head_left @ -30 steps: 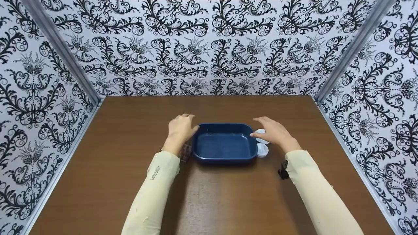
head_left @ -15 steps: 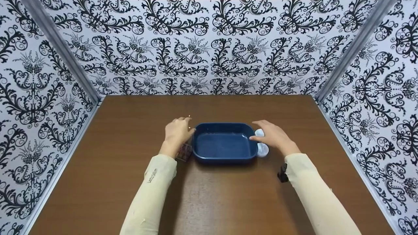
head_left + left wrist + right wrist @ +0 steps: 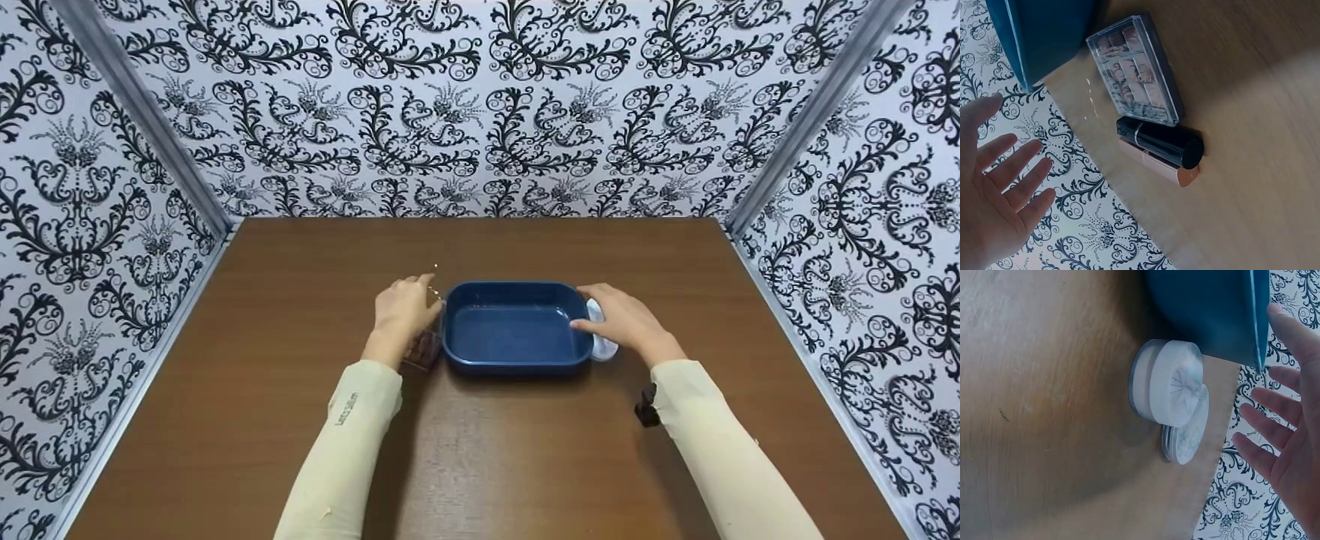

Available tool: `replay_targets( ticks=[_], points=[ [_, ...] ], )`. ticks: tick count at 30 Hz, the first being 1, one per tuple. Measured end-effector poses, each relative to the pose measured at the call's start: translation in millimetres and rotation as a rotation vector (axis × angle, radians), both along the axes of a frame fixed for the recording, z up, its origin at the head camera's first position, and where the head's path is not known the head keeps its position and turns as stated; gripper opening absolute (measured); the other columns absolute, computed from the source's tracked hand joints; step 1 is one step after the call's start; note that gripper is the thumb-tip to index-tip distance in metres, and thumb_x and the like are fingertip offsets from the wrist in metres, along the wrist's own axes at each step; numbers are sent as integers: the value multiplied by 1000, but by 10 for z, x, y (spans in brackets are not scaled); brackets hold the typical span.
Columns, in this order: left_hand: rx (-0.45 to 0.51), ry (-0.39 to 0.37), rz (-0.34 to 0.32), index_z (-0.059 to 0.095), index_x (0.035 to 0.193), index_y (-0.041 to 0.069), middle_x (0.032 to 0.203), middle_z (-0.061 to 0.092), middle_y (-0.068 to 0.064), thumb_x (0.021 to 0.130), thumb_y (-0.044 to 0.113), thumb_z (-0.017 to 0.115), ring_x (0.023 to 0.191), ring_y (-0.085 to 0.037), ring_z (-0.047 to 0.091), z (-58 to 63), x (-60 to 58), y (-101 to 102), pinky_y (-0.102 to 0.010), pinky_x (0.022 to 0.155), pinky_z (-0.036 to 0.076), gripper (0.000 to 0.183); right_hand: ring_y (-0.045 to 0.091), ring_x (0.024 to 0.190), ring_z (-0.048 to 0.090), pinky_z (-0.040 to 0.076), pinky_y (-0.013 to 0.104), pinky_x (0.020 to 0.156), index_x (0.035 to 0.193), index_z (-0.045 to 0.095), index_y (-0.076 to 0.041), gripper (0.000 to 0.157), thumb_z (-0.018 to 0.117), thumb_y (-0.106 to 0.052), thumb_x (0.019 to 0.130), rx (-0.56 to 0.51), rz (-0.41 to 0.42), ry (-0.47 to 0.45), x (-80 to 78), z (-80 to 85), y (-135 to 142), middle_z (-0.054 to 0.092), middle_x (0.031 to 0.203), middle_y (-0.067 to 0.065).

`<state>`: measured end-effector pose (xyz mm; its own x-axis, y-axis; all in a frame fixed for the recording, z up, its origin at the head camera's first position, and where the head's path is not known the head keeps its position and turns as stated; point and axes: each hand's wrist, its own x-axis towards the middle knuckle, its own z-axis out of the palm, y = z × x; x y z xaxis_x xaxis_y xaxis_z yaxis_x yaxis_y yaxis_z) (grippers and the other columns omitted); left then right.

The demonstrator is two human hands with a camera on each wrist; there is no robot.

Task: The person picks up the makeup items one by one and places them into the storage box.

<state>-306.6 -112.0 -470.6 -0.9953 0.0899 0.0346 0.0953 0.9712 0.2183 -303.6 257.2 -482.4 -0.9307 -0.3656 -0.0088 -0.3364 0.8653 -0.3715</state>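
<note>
A deep blue rectangular dish [image 3: 517,366] sits on the table between both hands. My left hand [image 3: 405,307] hovers by its left rim with relaxed, spread fingers. In the left wrist view that hand holds nothing. Below it lie a clear-lidded eyeshadow palette [image 3: 1134,73], a black lipstick tube [image 3: 1162,140] and a rose-pink tube [image 3: 1154,164], side by side. My right hand [image 3: 626,319] is at the dish's right rim, its thumb over the edge; contact is unclear. Beneath it, a round white jar [image 3: 1176,382] and a flatter round case [image 3: 1188,430] stand against each other.
The brown wooden table [image 3: 480,465] is enclosed at the back and sides by white walls with black scroll patterns [image 3: 480,112]. A small black object [image 3: 646,409] shows at the right sleeve's wrist.
My left hand has shifted a little left, away from the dish rim, showing more of the palette. My right hand has come slightly lower and closer to the right rim. The dish stays put.
</note>
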Motion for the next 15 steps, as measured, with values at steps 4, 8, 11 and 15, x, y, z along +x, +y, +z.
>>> replay_targets(
  ticks=[4, 8, 11, 15],
  points=[
    [8, 6, 2, 54, 143, 18, 140, 61, -11, 92, 42, 64, 122, -34, 62, -23, 13, -13, -50, 94, 54, 57, 38, 137, 48, 41, 58, 109, 147, 48, -8, 74, 69, -48, 90, 4, 11, 19, 16, -29, -16, 51, 148, 16],
    [13, 8, 3, 54, 143, 18, 139, 62, -12, 93, 42, 64, 122, -34, 62, -36, 29, -20, -50, 93, 54, 57, 41, 139, 44, 38, 60, 111, 149, 45, -8, 75, 68, -50, 90, 22, 9, 36, 21, -71, -28, 47, 151, 17],
    [10, 5, 8, 54, 144, 18, 139, 62, -11, 93, 42, 64, 121, -34, 63, -46, 39, -25, -50, 93, 54, 57, 42, 140, 42, 37, 60, 112, 150, 43, -9, 77, 66, -52, 91, 38, 3, 40, 20, -108, -31, 45, 153, 17],
    [0, -4, 14, 53, 144, 18, 140, 62, -11, 94, 44, 63, 122, -34, 62, -77, 41, -31, -51, 93, 54, 57, 41, 142, 40, 35, 59, 114, 151, 41, -8, 77, 64, -51, 92, 50, 2, 43, 26, -148, -37, 43, 154, 18]
  ],
)
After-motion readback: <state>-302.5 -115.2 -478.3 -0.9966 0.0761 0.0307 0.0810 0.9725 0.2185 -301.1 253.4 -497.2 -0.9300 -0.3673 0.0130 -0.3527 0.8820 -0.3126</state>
